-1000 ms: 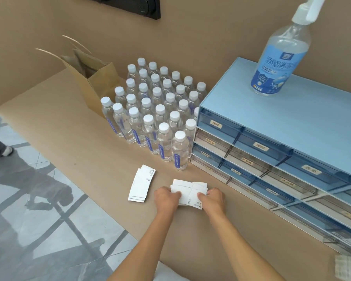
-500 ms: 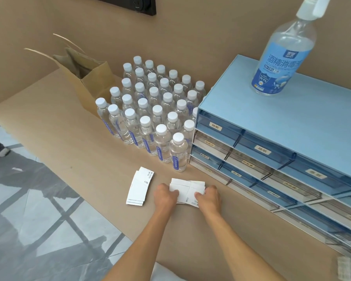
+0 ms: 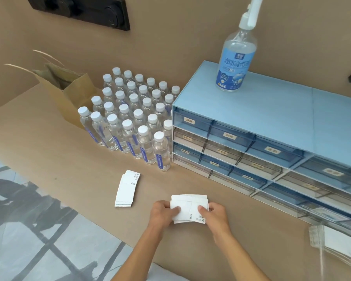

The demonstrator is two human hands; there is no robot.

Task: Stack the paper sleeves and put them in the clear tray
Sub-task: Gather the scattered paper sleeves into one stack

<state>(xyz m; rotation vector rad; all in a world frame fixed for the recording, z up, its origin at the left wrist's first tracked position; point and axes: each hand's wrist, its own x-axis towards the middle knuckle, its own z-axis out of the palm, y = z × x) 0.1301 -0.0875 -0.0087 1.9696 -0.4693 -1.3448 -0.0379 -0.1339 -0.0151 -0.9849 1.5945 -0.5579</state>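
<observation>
A stack of white paper sleeves [image 3: 188, 206] is held just above the brown counter between both hands. My left hand [image 3: 163, 212] grips its left end, thumb on top. My right hand [image 3: 214, 212] grips its right end the same way. A second small pile of white sleeves [image 3: 127, 188] lies flat on the counter to the left, untouched. The clear tray [image 3: 317, 235] sits at the far right edge of the counter and holds white sleeves; it is partly cut off by the frame.
A block of several small water bottles [image 3: 134, 120] stands behind the sleeves. A blue drawer cabinet [image 3: 272, 126] with a spray bottle [image 3: 236, 55] on top fills the right. An open brown paper bag [image 3: 69, 88] stands at back left. The counter edge [image 3: 79, 209] drops to a tiled floor.
Both hands stay on the same stack, which now sits squarer and lifted slightly off the counter. The loose pile to the left has not moved.
</observation>
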